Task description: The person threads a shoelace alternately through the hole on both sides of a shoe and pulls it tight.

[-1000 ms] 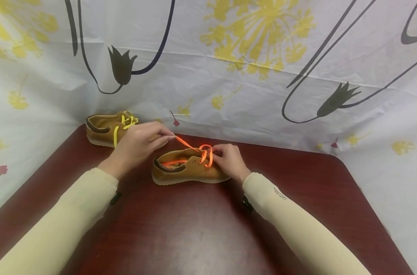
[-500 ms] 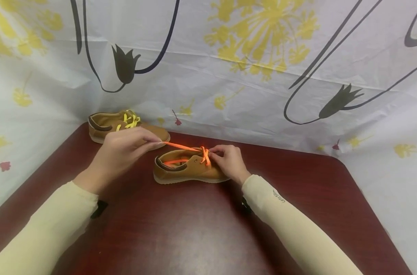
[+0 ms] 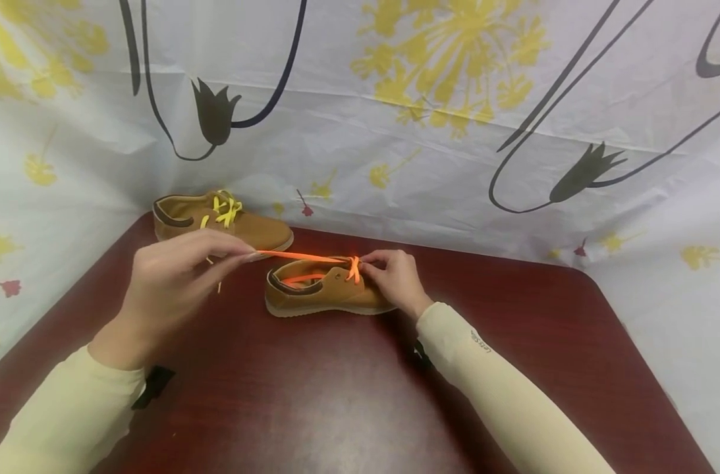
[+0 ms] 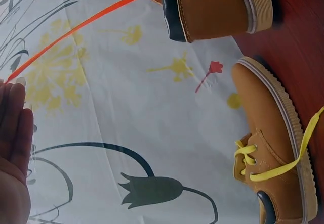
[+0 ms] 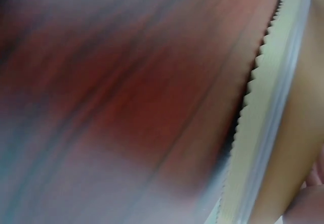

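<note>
A tan shoe [image 3: 318, 304] with an orange shoelace [image 3: 300, 255] stands on the table, toe to the right. My left hand [image 3: 170, 283] pinches one end of the lace between thumb and fingertips, left of the shoe. The lace runs taut from there to the eyelets; in the left wrist view this lace [image 4: 76, 29] crosses the upper left. At the lacing, my right hand [image 3: 400, 280] pinches the crossed orange lace with thumb and index finger; the exact grip is partly hidden. The right wrist view shows the shoe's side [image 5: 283, 153] and sole close up.
Behind my left hand, a second tan shoe [image 3: 261, 227] with yellow laces [image 3: 228, 210] stands near the table's back left corner. The dark red table [image 3: 288, 395] meets a white patterned curtain [image 3: 336, 118] at the back and sides.
My left hand has drawn the orange lace to the left and toward me. The loose orange loop at the eyelets has tightened down. My right hand has stayed at the lacing.
</note>
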Action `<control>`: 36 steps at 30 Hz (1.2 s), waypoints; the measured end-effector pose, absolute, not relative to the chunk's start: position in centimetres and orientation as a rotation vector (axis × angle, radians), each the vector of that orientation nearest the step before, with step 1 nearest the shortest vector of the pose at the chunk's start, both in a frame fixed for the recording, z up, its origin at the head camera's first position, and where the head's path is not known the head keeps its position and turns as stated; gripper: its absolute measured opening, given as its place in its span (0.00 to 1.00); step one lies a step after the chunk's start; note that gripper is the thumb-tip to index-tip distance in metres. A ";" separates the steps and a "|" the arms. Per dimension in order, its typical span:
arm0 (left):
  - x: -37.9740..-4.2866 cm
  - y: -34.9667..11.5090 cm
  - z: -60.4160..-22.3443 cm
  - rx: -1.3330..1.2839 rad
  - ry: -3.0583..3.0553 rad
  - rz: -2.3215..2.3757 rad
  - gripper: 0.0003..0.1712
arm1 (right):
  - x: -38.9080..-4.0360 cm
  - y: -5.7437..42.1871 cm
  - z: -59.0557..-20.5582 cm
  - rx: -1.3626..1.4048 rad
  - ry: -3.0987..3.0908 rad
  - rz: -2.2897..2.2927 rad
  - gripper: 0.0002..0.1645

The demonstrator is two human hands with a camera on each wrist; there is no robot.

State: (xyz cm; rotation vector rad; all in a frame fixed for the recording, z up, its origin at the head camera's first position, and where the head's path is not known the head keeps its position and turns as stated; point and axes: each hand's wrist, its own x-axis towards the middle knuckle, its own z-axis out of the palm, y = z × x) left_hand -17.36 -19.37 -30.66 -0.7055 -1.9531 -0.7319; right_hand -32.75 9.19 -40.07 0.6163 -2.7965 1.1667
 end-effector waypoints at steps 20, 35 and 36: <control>-18.4 -14.1 -30.5 -0.455 -1.936 -1.092 0.08 | -28.7 7.6 -33.1 0.493 -2.631 2.085 0.21; -20.8 -11.5 -32.3 -0.580 -1.987 -0.871 0.04 | -26.9 5.9 -31.9 0.665 -2.475 2.560 0.18; -20.9 -11.4 -32.5 -0.579 -1.995 -0.845 0.04 | -27.0 5.9 -32.0 0.643 -2.457 2.570 0.16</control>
